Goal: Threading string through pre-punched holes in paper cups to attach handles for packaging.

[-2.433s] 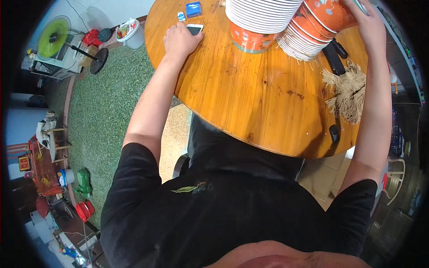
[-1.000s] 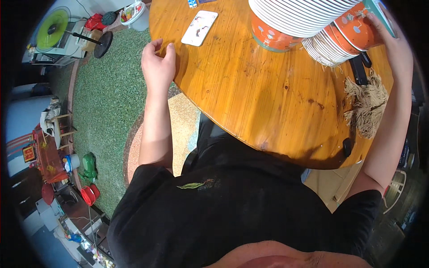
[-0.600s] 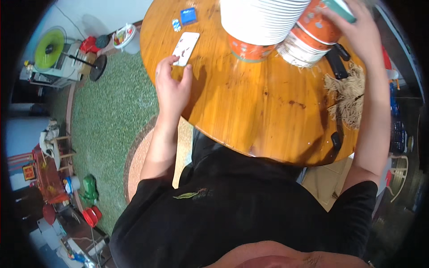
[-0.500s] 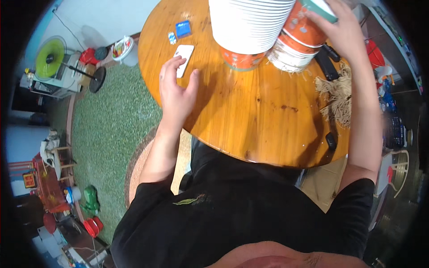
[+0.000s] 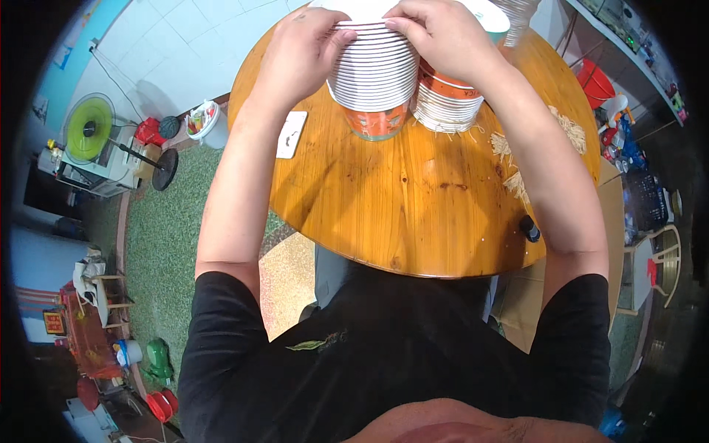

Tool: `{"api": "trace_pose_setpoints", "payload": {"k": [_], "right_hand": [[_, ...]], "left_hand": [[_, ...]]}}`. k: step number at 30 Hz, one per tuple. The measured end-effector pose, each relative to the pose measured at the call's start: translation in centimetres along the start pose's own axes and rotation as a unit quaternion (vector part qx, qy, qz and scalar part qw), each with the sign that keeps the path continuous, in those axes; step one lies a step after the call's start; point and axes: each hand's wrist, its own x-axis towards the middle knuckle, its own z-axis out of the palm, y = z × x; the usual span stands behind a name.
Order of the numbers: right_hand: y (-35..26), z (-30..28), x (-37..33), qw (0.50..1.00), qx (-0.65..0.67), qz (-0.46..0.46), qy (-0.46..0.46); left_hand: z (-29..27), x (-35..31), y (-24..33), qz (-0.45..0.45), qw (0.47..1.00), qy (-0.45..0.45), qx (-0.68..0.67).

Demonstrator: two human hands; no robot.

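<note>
A tall stack of nested paper buckets (image 5: 373, 85) with white rims stands on the round wooden table (image 5: 369, 207), its lowest bucket showing orange print. My left hand (image 5: 303, 55) grips the upper rims from the left, thumb and fingers closed on the edge. Opposite it, my right hand (image 5: 450, 40) pinches the rim of a top bucket from the right. Just right of that stands a shorter stack of orange paper buckets (image 5: 447, 111), with frayed straw-like fibres around its white rims. My right hand and forearm cover part of it. Behind is clear plastic wrapping (image 5: 521, 15).
A white phone (image 5: 292, 135) lies beside my left forearm. Tan fibre bundles (image 5: 569, 133) and a small black object (image 5: 529, 229) are near my right arm. On the left stand a green fan (image 5: 88, 129) and a white bin (image 5: 208, 125); a red bucket (image 5: 594, 81) sits at right.
My right hand has left the orange bucket stack and moved left to the tall stack's rim. My left hand has risen from beside the phone and closed on the same stack.
</note>
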Motion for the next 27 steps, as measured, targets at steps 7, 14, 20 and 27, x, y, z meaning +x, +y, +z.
{"api": "trace_pose_setpoints", "payload": {"k": [7, 14, 20, 27], "right_hand": [[-0.4, 0.2, -0.2, 0.998, 0.063, 0.002, -0.001], [-2.3, 1.8, -0.6, 0.991, 0.11, 0.02, 0.075], [-2.4, 3.5, -1.1, 0.979, 0.102, -0.041, 0.175], [-4.6, -1.9, 0.2, 0.92, 0.079, -0.121, 0.363]], "left_hand": [[0.9, -1.0, 2.8, -0.064, 0.966, 0.168, -0.188], [6.8, -0.5, 3.0, -0.115, 0.808, 0.284, -0.503], [5.0, -1.1, 4.8, -0.103, 0.726, 0.237, -0.638], [6.4, -1.5, 7.0, -0.209, 0.714, 0.364, -0.56]]}}
